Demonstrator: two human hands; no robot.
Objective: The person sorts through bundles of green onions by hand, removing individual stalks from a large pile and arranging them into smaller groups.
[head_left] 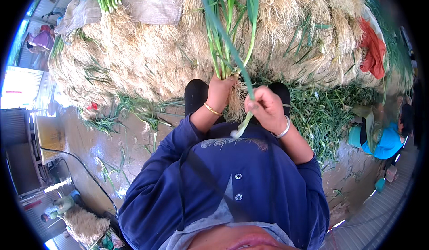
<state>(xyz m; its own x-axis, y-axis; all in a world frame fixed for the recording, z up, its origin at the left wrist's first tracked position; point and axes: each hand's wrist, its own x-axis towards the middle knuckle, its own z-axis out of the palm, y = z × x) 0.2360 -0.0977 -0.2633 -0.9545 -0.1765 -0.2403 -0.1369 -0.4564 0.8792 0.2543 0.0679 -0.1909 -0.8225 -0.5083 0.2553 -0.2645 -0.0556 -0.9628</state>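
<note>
green onions (228,35) bunched upright against big heap of pale rooty onions (147,57), in front of knees. left hand (220,90) clenched round bunch near roots. right hand (264,107) pinching single onion stalk (243,125), white end pointing down toward blue jacket (232,178). loose green leaves (321,109) litter wet floor (103,147) to right. red cloth (373,48) on heap, far right.

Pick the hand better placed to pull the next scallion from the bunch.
Probably right hand: it holds only one scallion, beside the bunch. Left hand is clamped on the bunch's base.
</note>
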